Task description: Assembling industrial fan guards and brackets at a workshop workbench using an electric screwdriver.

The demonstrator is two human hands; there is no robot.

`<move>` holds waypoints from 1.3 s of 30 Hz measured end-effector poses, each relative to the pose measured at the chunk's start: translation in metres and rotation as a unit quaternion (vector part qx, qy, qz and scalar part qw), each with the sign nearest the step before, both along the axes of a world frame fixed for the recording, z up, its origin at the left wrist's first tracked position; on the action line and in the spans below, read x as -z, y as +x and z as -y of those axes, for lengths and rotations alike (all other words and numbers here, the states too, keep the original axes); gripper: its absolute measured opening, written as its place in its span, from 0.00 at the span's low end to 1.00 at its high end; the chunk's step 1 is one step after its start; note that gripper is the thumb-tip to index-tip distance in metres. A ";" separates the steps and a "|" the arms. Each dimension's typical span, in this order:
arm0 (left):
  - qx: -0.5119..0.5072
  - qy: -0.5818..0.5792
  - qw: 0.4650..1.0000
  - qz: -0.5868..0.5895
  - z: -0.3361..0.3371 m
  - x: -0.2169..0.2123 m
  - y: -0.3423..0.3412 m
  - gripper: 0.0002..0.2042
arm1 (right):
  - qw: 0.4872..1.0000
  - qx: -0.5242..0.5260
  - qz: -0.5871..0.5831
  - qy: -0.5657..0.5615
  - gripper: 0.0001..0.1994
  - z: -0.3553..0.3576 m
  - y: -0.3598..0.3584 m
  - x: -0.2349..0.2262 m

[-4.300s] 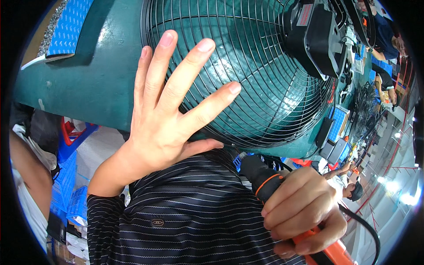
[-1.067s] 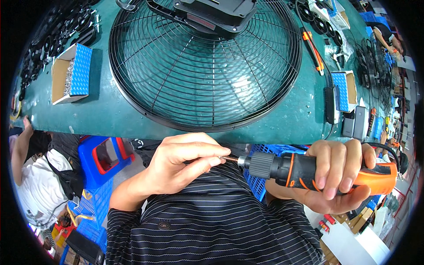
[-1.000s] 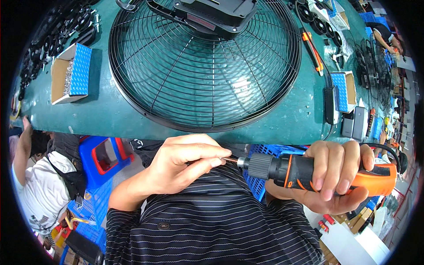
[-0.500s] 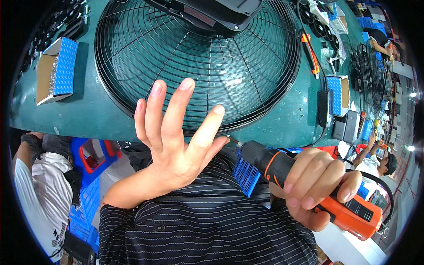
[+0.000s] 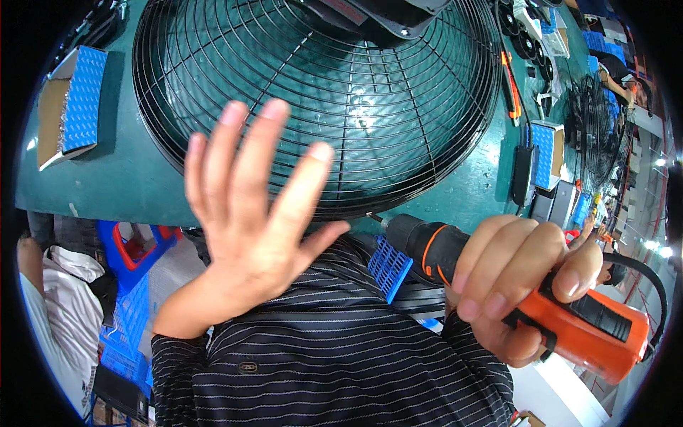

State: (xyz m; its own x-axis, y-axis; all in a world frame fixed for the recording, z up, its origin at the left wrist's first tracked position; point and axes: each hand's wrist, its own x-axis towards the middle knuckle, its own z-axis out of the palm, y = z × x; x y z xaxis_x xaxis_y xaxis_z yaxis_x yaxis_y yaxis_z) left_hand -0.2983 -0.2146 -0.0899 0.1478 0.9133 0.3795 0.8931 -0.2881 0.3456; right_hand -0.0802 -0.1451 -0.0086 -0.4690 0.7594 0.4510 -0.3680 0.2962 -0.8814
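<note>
A round black wire fan guard (image 5: 341, 186) with a dark motor housing (image 5: 370, 21) at its centre lies on the green table. My right hand (image 5: 523, 285) is wrapped round an orange and black electric screwdriver (image 5: 441, 250). Its bit reaches a small screw (image 5: 371, 214) at the near rim of the guard. My left hand (image 5: 249, 213) hovers over the guard's near left edge, fingers spread, holding nothing.
A blue and white open box of small screws (image 5: 84, 99) stands on the table's (image 5: 64, 178) left. On the right are an orange cutter knife (image 5: 509, 85), a black power adapter (image 5: 524, 174) and another blue box (image 5: 546, 153). A person (image 5: 60, 306) sits at the left.
My left hand has drawn back to the left, its thumb now farther from the screwdriver's tip. The screwdriver has shifted slightly right and up. The guard appears closer and larger in view.
</note>
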 end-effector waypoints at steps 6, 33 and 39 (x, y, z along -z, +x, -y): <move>0.032 -0.049 0.998 -0.010 -0.003 -0.005 -0.042 0.41 | 0.998 0.012 0.037 0.041 0.22 0.006 -0.010 -0.001; 0.126 -0.050 0.991 -0.020 -0.026 -0.027 -0.083 0.37 | 0.953 -0.292 -0.062 -0.046 0.22 -0.052 0.022 -0.007; 0.229 -0.064 0.971 0.022 -0.042 -0.035 -0.086 0.37 | 0.992 0.010 -0.126 0.015 0.18 -0.016 0.057 -0.007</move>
State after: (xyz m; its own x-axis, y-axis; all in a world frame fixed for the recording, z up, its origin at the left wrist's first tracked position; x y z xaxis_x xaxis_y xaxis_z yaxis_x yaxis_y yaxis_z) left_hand -0.3842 -0.1724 -0.0548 0.5355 0.7961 0.2819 0.6658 -0.6033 0.4391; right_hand -0.0228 -0.1287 -0.0016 -0.3229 0.7517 0.5750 -0.5697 0.3308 -0.7523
